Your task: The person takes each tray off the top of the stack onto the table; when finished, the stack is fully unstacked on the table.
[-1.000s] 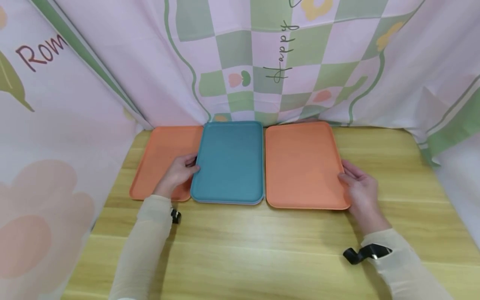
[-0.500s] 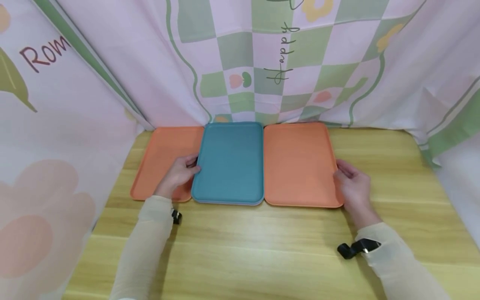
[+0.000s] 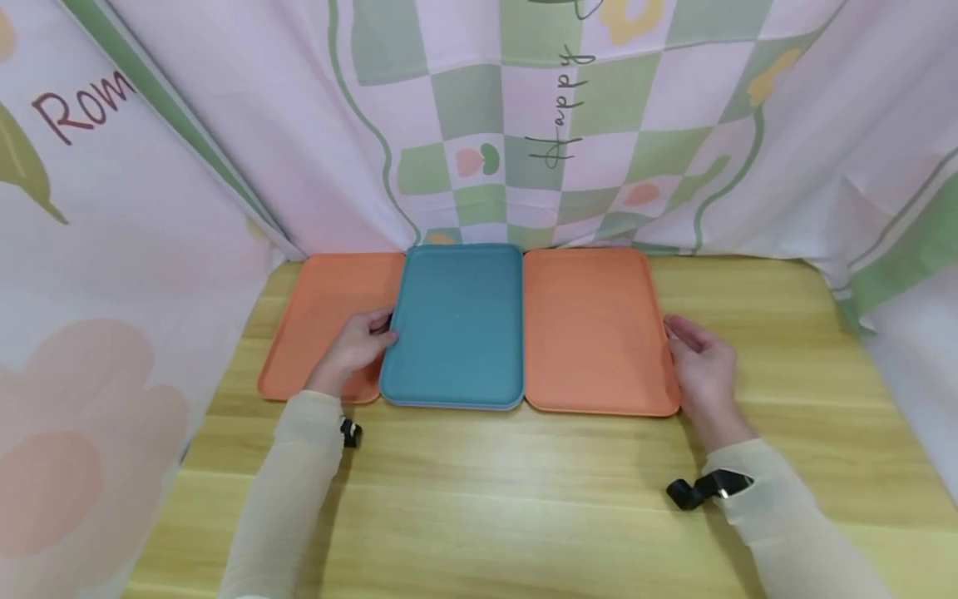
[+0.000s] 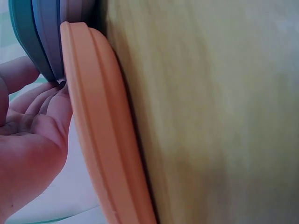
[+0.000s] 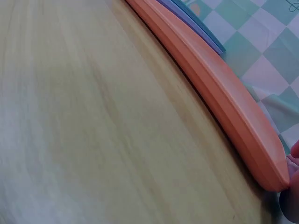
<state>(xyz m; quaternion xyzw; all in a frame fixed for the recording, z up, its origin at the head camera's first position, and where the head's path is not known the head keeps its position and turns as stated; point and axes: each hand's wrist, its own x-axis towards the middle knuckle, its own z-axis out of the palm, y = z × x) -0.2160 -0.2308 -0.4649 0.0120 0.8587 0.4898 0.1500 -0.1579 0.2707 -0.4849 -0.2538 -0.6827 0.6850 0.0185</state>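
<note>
In the head view, three tray positions run side by side along the table's back. My left hand pinches the left rim of the teal tray in the middle, thumb at the rim and fingers at its side and underneath. Directly beneath the teal one shows a lavender tray, best seen from the left wrist. An orange tray lies flat on the right, against the teal tray's side. Along its right edge rests my right hand, fingers extended. Only a sliver of that hand shows in the right wrist view.
Another orange tray lies at the left, partly behind my left hand and forearm. The wooden table extends in front of the trays. A patterned curtain hangs right behind them, with more cloth at both sides.
The right orange tray has slid left until its side meets the teal tray, the right hand moving with it. That hand's thumb has come off the rim. The left hand holds still.
</note>
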